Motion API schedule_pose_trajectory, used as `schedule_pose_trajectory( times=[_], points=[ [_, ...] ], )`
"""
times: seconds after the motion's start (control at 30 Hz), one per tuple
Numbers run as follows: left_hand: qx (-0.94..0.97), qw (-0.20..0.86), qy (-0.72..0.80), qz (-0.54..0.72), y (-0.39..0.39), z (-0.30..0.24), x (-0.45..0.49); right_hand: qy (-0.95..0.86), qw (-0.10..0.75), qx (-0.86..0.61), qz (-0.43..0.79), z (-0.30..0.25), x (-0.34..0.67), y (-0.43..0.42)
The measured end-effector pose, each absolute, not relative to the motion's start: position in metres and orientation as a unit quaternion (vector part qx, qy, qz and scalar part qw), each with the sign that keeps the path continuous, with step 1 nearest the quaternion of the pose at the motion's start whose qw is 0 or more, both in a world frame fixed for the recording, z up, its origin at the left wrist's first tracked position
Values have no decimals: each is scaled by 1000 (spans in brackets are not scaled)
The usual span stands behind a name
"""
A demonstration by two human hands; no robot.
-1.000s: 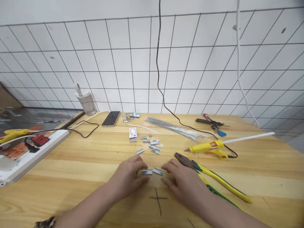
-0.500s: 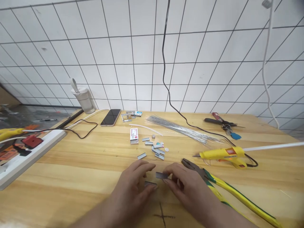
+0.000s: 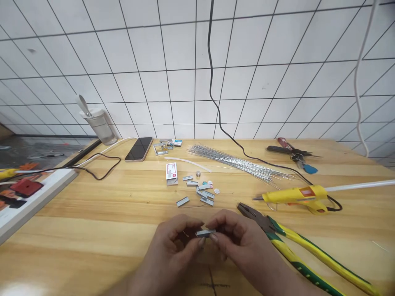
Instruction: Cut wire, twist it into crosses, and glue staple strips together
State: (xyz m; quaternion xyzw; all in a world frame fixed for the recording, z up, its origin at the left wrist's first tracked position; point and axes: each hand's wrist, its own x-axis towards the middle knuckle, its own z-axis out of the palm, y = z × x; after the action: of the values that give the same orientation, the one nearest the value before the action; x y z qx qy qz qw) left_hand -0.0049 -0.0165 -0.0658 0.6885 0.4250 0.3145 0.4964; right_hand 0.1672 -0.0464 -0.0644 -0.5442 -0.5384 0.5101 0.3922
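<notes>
My left hand (image 3: 175, 242) and my right hand (image 3: 237, 236) meet low in the middle, fingertips nearly touching. Between them is a short grey strip of staples (image 3: 205, 233). My right thumb and fingers pinch its right end, while the left thumb and fingertips close on its left end. Whether a second strip is pressed against it, I cannot tell. Several loose staple strips (image 3: 182, 201) lie just beyond my hands, by a small white and red box (image 3: 172, 173). Close to my right hand are pliers (image 3: 259, 217) with yellow and green handles.
A yellow glue gun (image 3: 296, 195) lies at right, below a bundle of thin metal wires (image 3: 234, 162) and keys with a folding tool (image 3: 296, 156). Farther left are a phone (image 3: 139, 149), a lidded cup (image 3: 100, 125) and a white power strip (image 3: 58, 185). A black cord (image 3: 211, 74) hangs down the wall.
My hands have come together. Earlier each held its own staple strip, with a gap between; now one strip shows between both sets of fingertips. The view has shifted slightly.
</notes>
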Motion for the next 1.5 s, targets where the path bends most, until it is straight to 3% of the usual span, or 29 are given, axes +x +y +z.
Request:
schedule_pose_trajectory(
  times=[0.2, 0.4, 0.8, 1.03, 1.5],
  points=[
    [716, 456, 428, 309, -20, -62, -1, -580, 394, -562, 439, -66, 161, -49],
    [705, 460, 437, 318, -22, -70, -1, -589, 395, -549, 442, -67, 161, -48],
    [512, 650, 415, 379, -20, -73, 4, -660, 361, -558, 349, -69, 166, -45],
    [493, 697, 364, 371, -17, -70, -1, -623, 415, -531, 396, -60, 162, -50],
    [685, 511, 394, 337, -21, -60, -3, -705, 415, -505, 274, -64, 166, -53]
  ],
)
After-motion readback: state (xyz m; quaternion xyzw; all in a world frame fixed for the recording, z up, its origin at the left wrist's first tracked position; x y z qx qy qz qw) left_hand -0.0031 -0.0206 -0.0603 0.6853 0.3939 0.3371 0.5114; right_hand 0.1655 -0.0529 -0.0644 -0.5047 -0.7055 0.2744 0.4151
